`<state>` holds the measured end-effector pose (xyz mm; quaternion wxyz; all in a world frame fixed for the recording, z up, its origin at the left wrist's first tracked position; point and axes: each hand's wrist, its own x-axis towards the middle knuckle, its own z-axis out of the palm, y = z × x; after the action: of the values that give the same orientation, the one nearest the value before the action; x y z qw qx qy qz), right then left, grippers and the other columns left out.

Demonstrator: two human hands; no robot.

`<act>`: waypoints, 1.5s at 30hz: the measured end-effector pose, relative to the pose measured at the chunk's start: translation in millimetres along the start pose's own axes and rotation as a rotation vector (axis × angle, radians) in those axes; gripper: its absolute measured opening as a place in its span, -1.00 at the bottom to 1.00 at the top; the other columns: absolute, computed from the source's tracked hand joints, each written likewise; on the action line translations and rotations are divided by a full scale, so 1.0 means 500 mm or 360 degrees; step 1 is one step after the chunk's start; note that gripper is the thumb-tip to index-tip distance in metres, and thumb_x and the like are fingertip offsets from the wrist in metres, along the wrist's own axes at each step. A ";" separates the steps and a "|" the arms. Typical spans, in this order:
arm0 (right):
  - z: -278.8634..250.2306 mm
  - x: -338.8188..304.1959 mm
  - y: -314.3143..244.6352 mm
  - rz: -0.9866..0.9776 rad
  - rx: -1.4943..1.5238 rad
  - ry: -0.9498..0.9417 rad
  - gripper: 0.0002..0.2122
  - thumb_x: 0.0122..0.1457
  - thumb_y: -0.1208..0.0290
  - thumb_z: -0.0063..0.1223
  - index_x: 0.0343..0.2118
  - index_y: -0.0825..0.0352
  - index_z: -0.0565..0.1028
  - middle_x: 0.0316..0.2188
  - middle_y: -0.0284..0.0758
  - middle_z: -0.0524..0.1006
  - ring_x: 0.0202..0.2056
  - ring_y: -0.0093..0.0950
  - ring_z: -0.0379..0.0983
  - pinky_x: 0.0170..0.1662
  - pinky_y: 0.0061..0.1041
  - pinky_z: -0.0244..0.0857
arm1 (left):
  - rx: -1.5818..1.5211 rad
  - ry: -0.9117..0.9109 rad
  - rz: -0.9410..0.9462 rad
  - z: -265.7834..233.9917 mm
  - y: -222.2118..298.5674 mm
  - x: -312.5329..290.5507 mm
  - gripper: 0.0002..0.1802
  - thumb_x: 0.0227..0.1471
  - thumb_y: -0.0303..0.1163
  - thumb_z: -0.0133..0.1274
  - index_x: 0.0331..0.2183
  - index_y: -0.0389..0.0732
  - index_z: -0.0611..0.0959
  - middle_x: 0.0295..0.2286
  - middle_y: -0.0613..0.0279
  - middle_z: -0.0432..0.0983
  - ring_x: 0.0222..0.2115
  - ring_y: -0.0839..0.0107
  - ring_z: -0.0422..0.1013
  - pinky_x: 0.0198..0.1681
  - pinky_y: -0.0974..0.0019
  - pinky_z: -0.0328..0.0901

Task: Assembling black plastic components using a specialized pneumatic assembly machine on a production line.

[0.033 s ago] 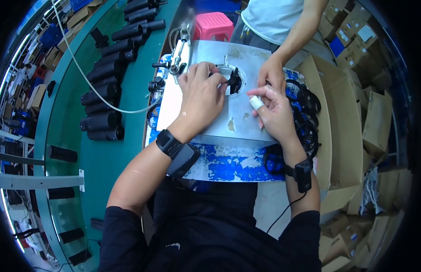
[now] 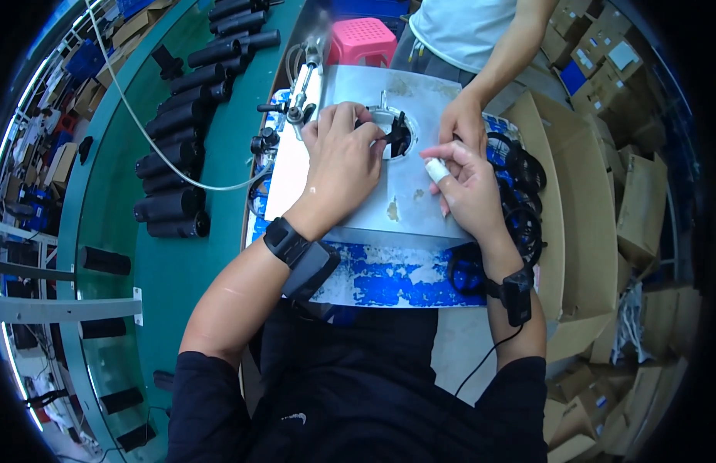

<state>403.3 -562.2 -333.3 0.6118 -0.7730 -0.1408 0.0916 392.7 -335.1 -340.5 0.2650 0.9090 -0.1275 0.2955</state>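
My left hand [image 2: 344, 158] has its fingers closed on a small black part with prongs [image 2: 399, 136]. That part sits in the round opening of a grey metal plate [image 2: 373, 204], and my fingers hide some of it. My right hand [image 2: 467, 181] hovers over the plate's right side, its fingers loosely bent and apart, with nothing visible in them. White tape wraps its thumb. Just beyond it, a co-worker's hand [image 2: 462, 123] reaches down to the plate's right edge; what it touches is mostly hidden.
Black ring-shaped parts [image 2: 520, 174] lie right of the plate, beside an open cardboard box [image 2: 577, 231]. A metal clamp lever [image 2: 300, 100] stands at the plate's left. Black cylinders [image 2: 173, 162] line the green bench [image 2: 169, 270], and a pale hose [image 2: 153, 147] arcs across it. Behind is a pink stool [image 2: 362, 40].
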 end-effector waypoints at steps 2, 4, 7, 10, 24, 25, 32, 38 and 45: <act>-0.004 0.010 -0.009 0.0046 -0.0002 -0.0005 -0.82 0.40 0.58 0.07 0.00 0.42 0.60 -0.34 -0.43 0.55 -0.54 -0.73 0.43 -0.56 -0.69 0.32 | 0.0063 -0.0004 0.0015 0.007 -0.010 -0.003 -0.88 0.04 -0.39 0.28 -0.32 -0.16 0.78 -0.08 0.18 0.48 0.07 0.12 0.32 0.12 -0.10 0.09; -0.003 0.028 -0.028 -0.0055 -0.0311 0.0092 -0.80 0.38 0.61 0.05 0.00 0.42 0.61 -0.28 -0.40 0.55 -0.57 -0.71 0.42 -0.57 -0.69 0.31 | 0.0094 -0.0006 0.0021 0.012 -0.014 -0.006 -0.87 0.04 -0.39 0.27 -0.31 -0.16 0.80 -0.07 0.18 0.49 0.08 0.13 0.32 0.12 -0.11 0.09; 0.006 0.063 -0.027 -0.0242 -0.0606 0.0145 -0.78 0.36 0.63 0.05 -0.01 0.41 0.63 -0.24 -0.38 0.54 -0.55 -0.69 0.43 -0.53 -0.68 0.31 | 0.0057 -0.0116 -0.0027 0.014 -0.014 -0.006 -0.82 0.04 -0.37 0.27 -0.27 -0.13 0.83 -0.05 0.18 0.50 0.11 0.13 0.31 0.13 -0.12 0.07; 0.013 0.088 -0.014 -0.0509 -0.0886 0.0157 -0.77 0.32 0.65 0.05 -0.03 0.39 0.65 -0.21 -0.38 0.54 -0.50 -0.66 0.47 -0.47 -0.67 0.33 | 0.0062 -0.0133 -0.0032 0.015 -0.010 -0.007 -0.83 0.04 -0.36 0.26 -0.28 -0.11 0.84 -0.06 0.19 0.51 0.10 0.13 0.31 0.13 -0.11 0.07; 0.014 0.099 0.021 -0.0497 -0.0907 0.0064 -0.77 0.31 0.61 0.07 -0.07 0.29 0.71 -0.20 -0.36 0.54 -0.27 -0.54 0.50 -0.21 -0.61 0.35 | 0.0124 -0.0122 0.0055 0.024 -0.028 -0.012 -0.82 0.09 -0.28 0.25 -0.28 -0.07 0.87 -0.12 0.23 0.54 0.03 0.12 0.33 0.03 -0.08 0.07; 0.014 0.099 0.021 -0.0520 -0.0918 0.0059 -0.77 0.31 0.60 0.07 -0.08 0.28 0.71 -0.20 -0.36 0.54 -0.26 -0.54 0.50 -0.21 -0.61 0.35 | 0.0128 -0.0122 0.0055 0.025 -0.027 -0.013 -0.81 0.10 -0.28 0.25 -0.27 -0.06 0.87 -0.13 0.23 0.54 0.03 0.12 0.33 0.03 -0.08 0.07; 0.021 0.090 0.008 -0.0460 -0.0946 0.0089 -0.78 0.29 0.53 0.08 -0.15 0.28 0.75 -0.15 -0.19 0.63 -0.11 -0.23 0.60 0.00 -0.37 0.45 | 0.0137 -0.0114 0.0054 0.025 -0.028 -0.017 -0.81 0.12 -0.28 0.25 -0.25 -0.06 0.87 -0.13 0.23 0.54 0.03 0.15 0.33 0.04 -0.07 0.07; 0.024 0.084 0.000 -0.0389 -0.0900 0.0114 -0.79 0.28 0.53 0.08 -0.16 0.28 0.75 -0.14 -0.18 0.63 -0.11 -0.22 0.60 0.00 -0.37 0.46 | 0.0142 -0.0121 0.0049 0.022 -0.023 -0.017 -0.82 0.13 -0.30 0.24 -0.25 -0.05 0.87 -0.14 0.23 0.54 0.03 0.16 0.33 0.04 -0.07 0.07; 0.026 0.085 0.007 -0.0538 -0.1047 0.0146 -0.76 0.22 0.58 0.04 -0.19 0.30 0.74 -0.14 -0.15 0.64 -0.09 -0.15 0.59 0.04 -0.31 0.45 | 0.0135 -0.0112 0.0066 0.022 -0.024 -0.018 -0.83 0.14 -0.31 0.24 -0.26 -0.05 0.87 -0.15 0.24 0.54 0.03 0.16 0.33 0.04 -0.07 0.07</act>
<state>439.7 -537.2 -338.4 0.3427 -0.8974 -0.2609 -0.0956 395.6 -330.5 -358.3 0.2154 0.9263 -0.1430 0.2739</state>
